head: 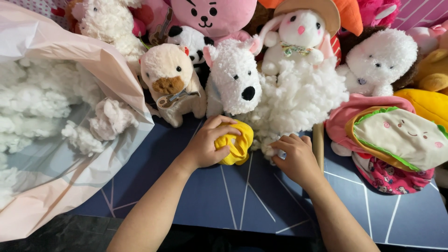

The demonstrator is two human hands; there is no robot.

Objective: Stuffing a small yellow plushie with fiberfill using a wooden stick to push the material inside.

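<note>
Head view shows the left hand (204,148) closed round a limp yellow plush skin (237,144) on the blue mat (261,205), while the right hand (295,157) pinches into the white stuffing pile (298,100) beside it. This looks like filling; next needs a tuft carried to the skin's opening.

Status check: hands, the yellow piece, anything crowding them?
Left hand gripping yellow fabric piece. Right hand pinching white stuffing pile. Plush toys packed close behind; wooden stick beside right hand.
</note>
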